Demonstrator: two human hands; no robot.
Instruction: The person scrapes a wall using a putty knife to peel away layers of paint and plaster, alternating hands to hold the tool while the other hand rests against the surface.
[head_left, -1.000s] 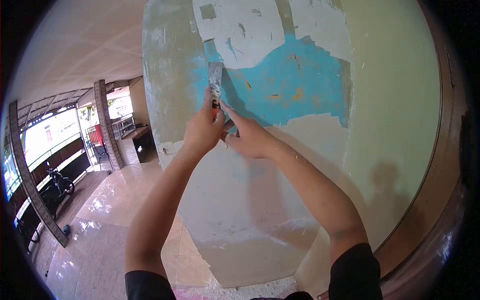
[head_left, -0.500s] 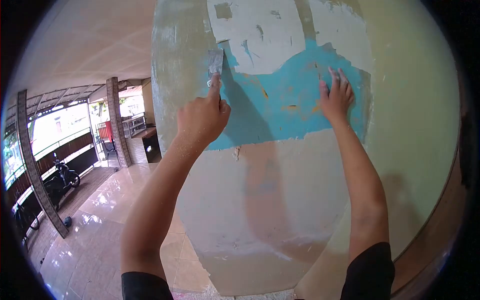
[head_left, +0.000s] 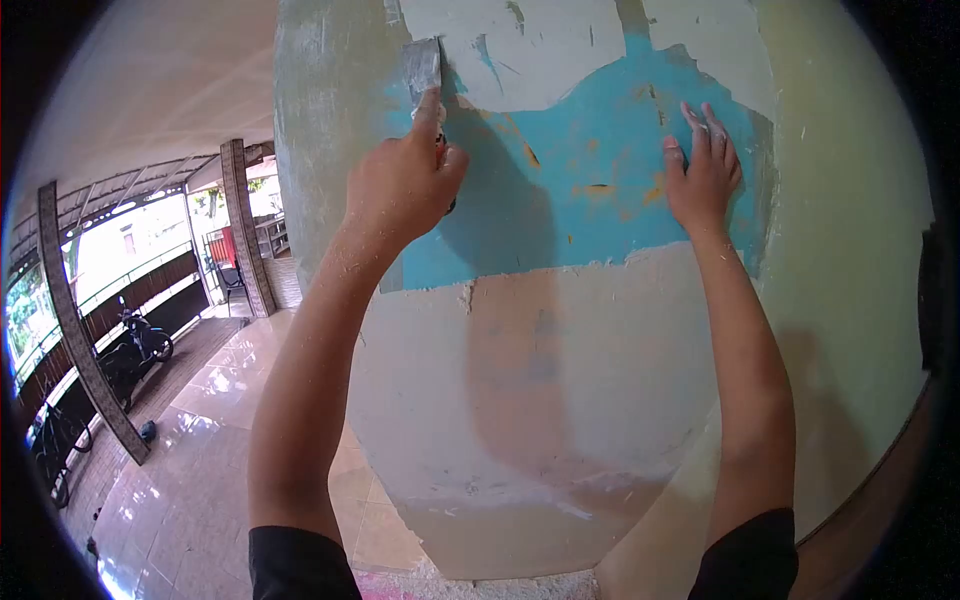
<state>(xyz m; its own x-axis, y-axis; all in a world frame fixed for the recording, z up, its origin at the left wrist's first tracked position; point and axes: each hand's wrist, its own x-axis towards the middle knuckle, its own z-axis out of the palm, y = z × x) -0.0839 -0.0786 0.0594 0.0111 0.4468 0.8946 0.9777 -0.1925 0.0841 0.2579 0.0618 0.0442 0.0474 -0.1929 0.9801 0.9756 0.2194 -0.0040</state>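
Observation:
My left hand (head_left: 405, 190) is wrapped round the handle of a putty knife (head_left: 423, 66), index finger stretched along it toward the blade. The blade lies against the wall by the left edge of a white patch (head_left: 535, 60). Below that patch runs a band of turquoise paint (head_left: 500, 200) with orange-brown marks. My right hand (head_left: 706, 170) rests on the right part of the turquoise band, fingers spread and dusty white at the tips. A pale grey-white surface (head_left: 620, 360) covers the lower wall, with my shadow on it.
Scraped debris (head_left: 480, 585) lies along the wall's foot. Shiny floor tiles (head_left: 200, 490) stretch to the left. Two posts, one a tiled pillar (head_left: 247, 230), stand there, with a motorbike (head_left: 140, 340) and a bicycle (head_left: 55, 450) near a railing.
My left hand and the putty knife have moved a little up along the edge of the white patch. The whole view has shifted slightly. My right hand stays on the turquoise band.

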